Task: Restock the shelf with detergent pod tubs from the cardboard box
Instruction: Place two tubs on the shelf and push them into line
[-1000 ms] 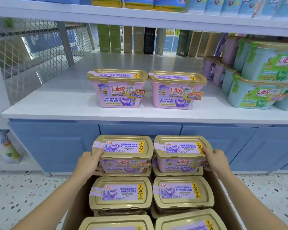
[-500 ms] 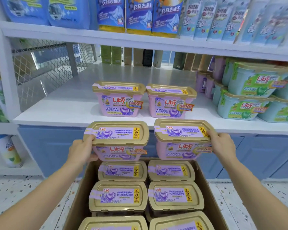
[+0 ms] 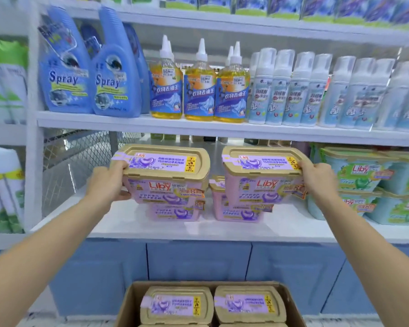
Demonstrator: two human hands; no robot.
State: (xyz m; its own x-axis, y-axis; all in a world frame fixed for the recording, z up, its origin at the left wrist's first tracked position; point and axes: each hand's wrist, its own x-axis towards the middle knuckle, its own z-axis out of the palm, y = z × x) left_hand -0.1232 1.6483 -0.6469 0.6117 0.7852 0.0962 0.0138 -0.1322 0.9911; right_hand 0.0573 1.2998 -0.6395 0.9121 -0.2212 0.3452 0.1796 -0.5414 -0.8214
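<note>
My left hand (image 3: 109,182) grips the left end of a pink detergent pod tub with a gold lid (image 3: 168,173). My right hand (image 3: 319,180) grips the right end of a second pink tub (image 3: 260,178). Both tubs hang side by side above the white shelf (image 3: 175,225), right over two pink tubs (image 3: 175,212) standing there, which they partly hide. At the bottom of the view, the open cardboard box (image 3: 128,303) on the floor shows more gold-lidded tubs (image 3: 177,305).
Green-labelled tubs (image 3: 364,185) are stacked on the same shelf to the right. A wire mesh panel (image 3: 78,161) closes the shelf's left end. The shelf above (image 3: 222,128) carries blue spray bottles, yellow bottles and white foam bottles. Blue cabinet fronts (image 3: 198,260) lie below.
Both hands lifted the two tubs out of the box and up to shelf height, over the tubs standing there. The view tilted upward, so the box dropped to the bottom edge.
</note>
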